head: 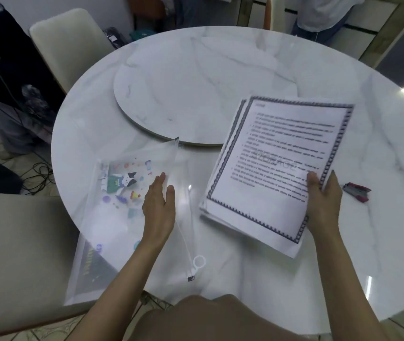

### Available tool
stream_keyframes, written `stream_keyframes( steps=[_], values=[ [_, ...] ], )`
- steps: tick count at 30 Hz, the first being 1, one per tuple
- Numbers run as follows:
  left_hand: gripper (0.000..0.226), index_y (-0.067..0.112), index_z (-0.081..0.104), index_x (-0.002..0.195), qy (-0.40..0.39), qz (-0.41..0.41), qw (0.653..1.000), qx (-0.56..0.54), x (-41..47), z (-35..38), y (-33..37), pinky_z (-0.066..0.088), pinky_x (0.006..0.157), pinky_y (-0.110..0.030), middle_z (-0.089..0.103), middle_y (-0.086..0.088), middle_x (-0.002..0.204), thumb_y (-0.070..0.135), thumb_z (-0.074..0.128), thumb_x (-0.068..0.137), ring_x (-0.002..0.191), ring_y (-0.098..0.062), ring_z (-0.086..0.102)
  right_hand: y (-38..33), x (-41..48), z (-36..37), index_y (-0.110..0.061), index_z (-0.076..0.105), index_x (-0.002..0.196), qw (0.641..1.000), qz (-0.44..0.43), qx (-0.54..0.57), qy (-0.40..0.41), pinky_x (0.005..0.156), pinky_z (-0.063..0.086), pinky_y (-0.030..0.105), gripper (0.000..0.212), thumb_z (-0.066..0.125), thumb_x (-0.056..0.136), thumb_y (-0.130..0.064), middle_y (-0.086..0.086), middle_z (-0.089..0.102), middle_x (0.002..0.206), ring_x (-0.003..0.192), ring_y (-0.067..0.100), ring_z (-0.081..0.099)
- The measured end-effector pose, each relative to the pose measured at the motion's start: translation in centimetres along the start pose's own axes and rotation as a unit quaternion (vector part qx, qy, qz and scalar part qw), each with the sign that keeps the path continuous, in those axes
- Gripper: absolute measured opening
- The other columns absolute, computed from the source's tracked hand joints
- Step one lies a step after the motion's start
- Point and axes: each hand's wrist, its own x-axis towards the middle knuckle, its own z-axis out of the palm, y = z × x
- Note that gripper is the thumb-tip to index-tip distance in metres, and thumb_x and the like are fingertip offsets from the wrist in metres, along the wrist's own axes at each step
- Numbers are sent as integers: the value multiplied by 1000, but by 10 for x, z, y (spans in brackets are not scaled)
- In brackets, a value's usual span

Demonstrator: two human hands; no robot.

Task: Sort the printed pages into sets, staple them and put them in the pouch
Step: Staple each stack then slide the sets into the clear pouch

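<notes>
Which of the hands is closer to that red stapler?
Right. The right hand grips the pages just beside the stapler; the left hand is on the pouch, beyond the pages.

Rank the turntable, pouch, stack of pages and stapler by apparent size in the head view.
1. turntable
2-3. pouch and stack of pages: they look about alike, so they are left unranked
4. stapler
</notes>
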Motion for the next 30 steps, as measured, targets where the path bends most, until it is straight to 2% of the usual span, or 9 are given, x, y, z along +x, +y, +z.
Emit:
stream_keyframes(
  steps=[1,4,8,14,16,18,20,25,30],
  values=[
    [44,23,32,143,1,1,1000,1,0,1,0,17,118,-42,30,4,152,27,34,100,141,-12,23,-2,-1,3,-10,45,133,999,5,27,32,104,44,35,39,47,97,-24,3,54,132,119,14,54],
    [44,22,32,143,5,6,1000,5,0,1,-2,17,118,-43,30,4,152,27,33,100,141,-12,23,-7,-10,18,-15,49,126,993,14,82,82,102,45,36,30,46,97,-15,-1,58,122,115,13,56],
    [44,20,32,143,7,20,1000,15,0,2,-2,17,118,-43,31,0,152,29,32,100,142,-15,24,2,-28,42,-13,51,123,994,42,69,68,99,47,39,27,46,96,-13,0,60,115,106,16,59],
    [45,20,31,144,11,29,999,19,0,2,0,17,118,-42,30,0,152,30,31,100,142,-15,24,19,-54,67,-15,52,119,998,56,41,2,96,48,36,24,46,97,-16,-1,60,111,104,15,59],
    [45,20,30,144,8,30,999,26,1,2,-1,16,118,-42,30,-1,152,31,31,100,142,-16,23,22,-57,68,-19,52,116,996,70,50,-35,90,51,28,21,46,96,-17,-2,61,110,98,8,61],
    [46,20,29,144,1,29,999,34,1,3,0,16,118,-43,28,-1,153,31,31,100,142,-16,22,22,-56,65,-21,53,115,992,71,44,-94,79,52,14,20,46,96,-17,-8,63,106,91,-4,61],
    [46,20,28,145,-6,32,999,43,-1,6,-1,16,118,-44,27,-1,153,32,31,100,143,-17,21,22,-48,60,-20,54,116,986,77,40,-143,71,51,8,22,47,96,-15,-12,64,104,88,-7,62],
    [47,18,28,145,-4,31,998,58,0,8,-5,15,118,-44,27,-2,154,32,32,100,143,-18,21,17,-21,46,-18,56,117,970,110,18,-217,68,55,16,24,48,95,-14,-3,66,105,87,3,66],
    [47,16,27,145,4,25,996,82,3,9,-2,12,118,-42,25,-3,154,29,31,100,143,-19,19,17,-10,36,-12,54,124,954,125,4,-272,77,57,24,30,49,95,-17,3,66,113,94,10,67]
  ],
)
